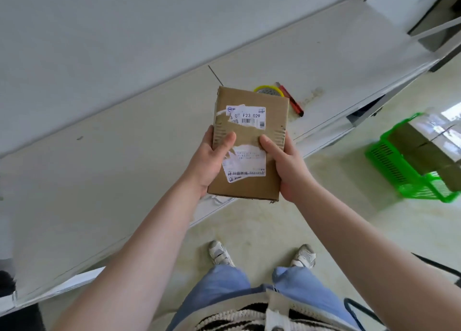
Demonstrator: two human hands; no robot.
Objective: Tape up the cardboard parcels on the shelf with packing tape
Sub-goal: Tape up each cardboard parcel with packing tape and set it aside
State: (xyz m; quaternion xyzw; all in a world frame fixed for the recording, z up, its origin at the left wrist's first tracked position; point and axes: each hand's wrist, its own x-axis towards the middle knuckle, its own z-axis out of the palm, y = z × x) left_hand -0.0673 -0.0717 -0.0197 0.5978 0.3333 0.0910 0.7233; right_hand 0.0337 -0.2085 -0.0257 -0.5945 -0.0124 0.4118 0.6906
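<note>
Cardboard parcel held, L grip + R grip; green basket w/ boxes.

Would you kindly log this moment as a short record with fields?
parcel: brown cardboard box with torn white labels, held above the shelf edge
left hand: grips its left side
right hand: grips its right side
shelf: white; yellow-rimmed tape roll and red utility knife behind the box
floor: green plastic basket holding cardboard boxes
</note>
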